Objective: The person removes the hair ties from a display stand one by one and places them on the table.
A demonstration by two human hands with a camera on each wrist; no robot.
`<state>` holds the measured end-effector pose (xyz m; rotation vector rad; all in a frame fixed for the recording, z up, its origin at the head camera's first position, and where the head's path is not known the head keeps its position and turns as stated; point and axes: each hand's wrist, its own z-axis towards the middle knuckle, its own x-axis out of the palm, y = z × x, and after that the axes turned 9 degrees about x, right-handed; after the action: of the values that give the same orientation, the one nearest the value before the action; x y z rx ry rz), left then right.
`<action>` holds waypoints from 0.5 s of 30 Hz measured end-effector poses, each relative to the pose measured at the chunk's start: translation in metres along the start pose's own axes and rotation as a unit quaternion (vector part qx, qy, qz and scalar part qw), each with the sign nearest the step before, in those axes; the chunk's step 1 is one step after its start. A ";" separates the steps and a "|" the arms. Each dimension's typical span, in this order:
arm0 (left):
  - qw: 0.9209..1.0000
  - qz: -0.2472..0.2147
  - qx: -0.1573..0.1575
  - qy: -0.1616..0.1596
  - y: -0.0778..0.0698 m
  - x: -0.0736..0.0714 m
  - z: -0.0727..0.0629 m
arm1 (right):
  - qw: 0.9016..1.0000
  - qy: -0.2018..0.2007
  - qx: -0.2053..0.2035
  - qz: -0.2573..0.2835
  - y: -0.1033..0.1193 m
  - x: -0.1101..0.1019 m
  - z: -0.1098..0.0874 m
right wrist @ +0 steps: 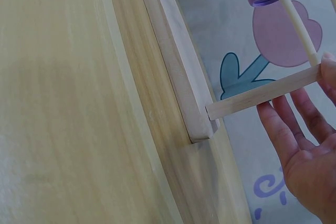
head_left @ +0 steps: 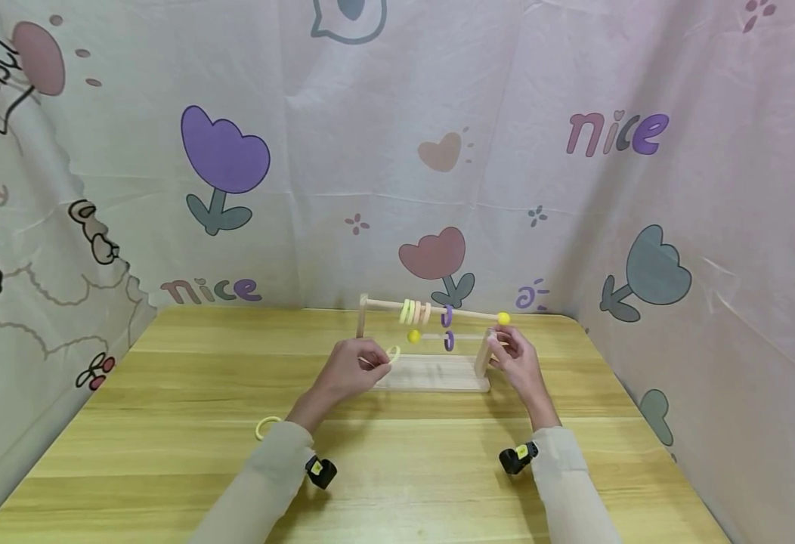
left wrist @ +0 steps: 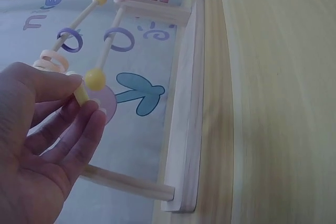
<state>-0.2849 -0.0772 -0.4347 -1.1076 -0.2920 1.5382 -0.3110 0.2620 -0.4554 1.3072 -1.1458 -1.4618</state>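
Right wrist: right grip (right wrist: 310, 169), cut off, holds a post (right wrist: 262, 93); left grip (head_left: 353, 368) pinches a part-hidden yellow ring (left wrist: 81, 95)

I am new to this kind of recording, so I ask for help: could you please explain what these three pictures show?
There is no robot here, only a person's two bare hands. The head picture comes from a camera worn on the head, looking forward and down. The other two come from cameras worn on the wrists.

On the table stands a wooden stand with two rods. The upper rod carries yellowish, pinkish and purple rings; the lower rod carries one purple ring. The left hand pinches a pale yellow ring. The right hand holds the stand's right post. Another yellow ring lies beside the left sleeve.
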 end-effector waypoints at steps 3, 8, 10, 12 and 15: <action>1.000 0.002 0.006 0.003 0.001 -0.004 -0.002 | 1.000 0.000 -0.002 -0.002 0.000 0.000 0.000; 1.000 0.009 -0.001 0.012 0.000 -0.010 -0.005 | 1.000 -0.001 -0.001 -0.006 0.000 0.000 0.000; 1.000 0.014 -0.002 0.014 0.000 -0.012 -0.006 | 1.000 0.000 0.000 -0.004 0.001 0.000 0.000; 1.000 0.018 -0.005 0.015 0.000 -0.014 -0.008 | 1.000 0.001 0.000 -0.001 0.001 0.000 0.000; 1.000 0.019 -0.007 0.016 0.001 -0.018 -0.010 | 1.000 0.001 0.000 0.002 0.000 0.000 0.001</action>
<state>-0.2796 -0.0965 -0.4320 -1.1536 -0.2617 1.5530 -0.3115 0.2623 -0.4554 1.3058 -1.1451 -1.4574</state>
